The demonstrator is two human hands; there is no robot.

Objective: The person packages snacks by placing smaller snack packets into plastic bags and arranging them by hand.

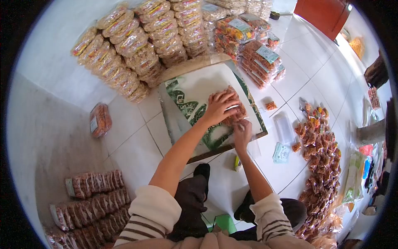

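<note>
A clear plastic pack of reddish-brown snacks [230, 92] lies on a white and green printed board [195, 88] in front of me. My left hand [222, 108] rests across the pack from the left, its fingers stretched out over the plastic. At the pack's near end, my right hand [242, 129] has its fingers pinched together on the plastic edge. The exact grip of those fingertips is partly hidden. Just below the board, a yellow-green cutter-like tool [237, 163] lies on the floor by my right forearm.
Tall stacks of pale snack packs [137, 45] stand behind the board, beside labelled packs [260, 58]. Small snack bags [317, 157] form a long heap at right, near printed labels [281, 152] and a clear plastic sleeve [284, 126]. Rows of filled packs [91, 207] lie lower left.
</note>
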